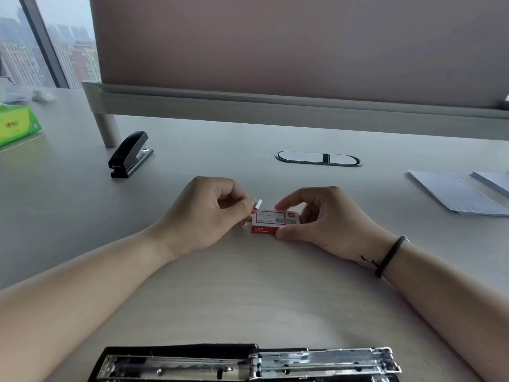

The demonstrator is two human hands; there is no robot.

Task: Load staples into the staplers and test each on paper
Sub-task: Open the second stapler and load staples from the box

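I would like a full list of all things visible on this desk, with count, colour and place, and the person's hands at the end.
open stapler: 1, black and metal, near edge, magazine exposed
closed stapler: 1, black, far left
staple box: 1, red and white, centre, between the hands
paper stacks: 2, white, far right
tissue pack: 1, green, left edge
cable port: 1, grey, desk centre
desk divider: 1, pinkish, behind
bracelet: 1, black, right wrist
left hand: pinches the box's white flap
right hand: grips the box
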